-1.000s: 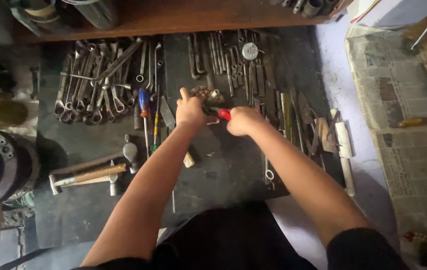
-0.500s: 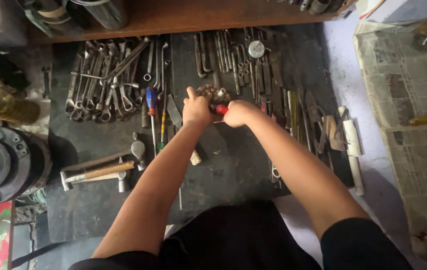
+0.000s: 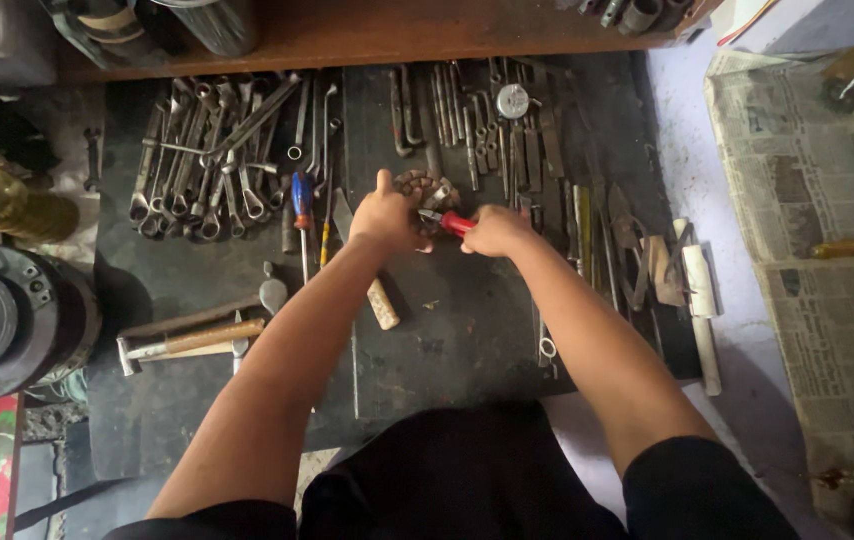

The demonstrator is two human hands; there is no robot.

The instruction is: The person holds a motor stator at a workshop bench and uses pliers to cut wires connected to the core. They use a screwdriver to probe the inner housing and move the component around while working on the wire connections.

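Hands meet mid-mat: left hand (image 3: 384, 218) closed around round toothed metal part (image 3: 425, 188), thumb up; right hand (image 3: 495, 231) gripping red-handled tool (image 3: 450, 222), tip touching the part. Part sits on dark mat (image 3: 467, 340), wrenches (image 3: 207, 160) left, hammers (image 3: 197, 338) lower left.

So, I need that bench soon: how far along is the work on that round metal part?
Done: nothing shows as finished. In hand: the left hand steadies the round toothed metal part on the dark mat, while the right hand works a red-handled tool against it. Left: the part is not set aside, and the wrenches and hammers lie spread out.
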